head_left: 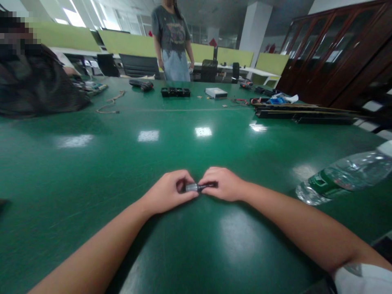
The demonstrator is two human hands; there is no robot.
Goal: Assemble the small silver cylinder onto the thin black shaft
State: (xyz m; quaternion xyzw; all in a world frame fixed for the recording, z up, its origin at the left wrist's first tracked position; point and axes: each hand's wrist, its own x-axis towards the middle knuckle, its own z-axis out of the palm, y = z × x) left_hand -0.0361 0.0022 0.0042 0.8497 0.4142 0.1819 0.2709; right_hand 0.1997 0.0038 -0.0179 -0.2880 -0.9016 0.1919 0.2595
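A small object, silver and cylindrical at its left part and black and thin at its right, lies level between my hands above the green table [171, 151]. My left hand [171, 190] pinches the silver cylinder [191, 187] between thumb and fingers. From the right, my right hand [223, 183] pinches the black thin part [202, 188]. The fingertips of both hands nearly meet at the middle of the object. Fine detail of the object is too small to tell.
A clear plastic bottle [339, 177] lies at the right. Black strips [306, 114], a white box [216, 93], a black block [175, 92] and a cord [110, 104] are at the far side. A person [173, 41] stands behind; another sits far left.
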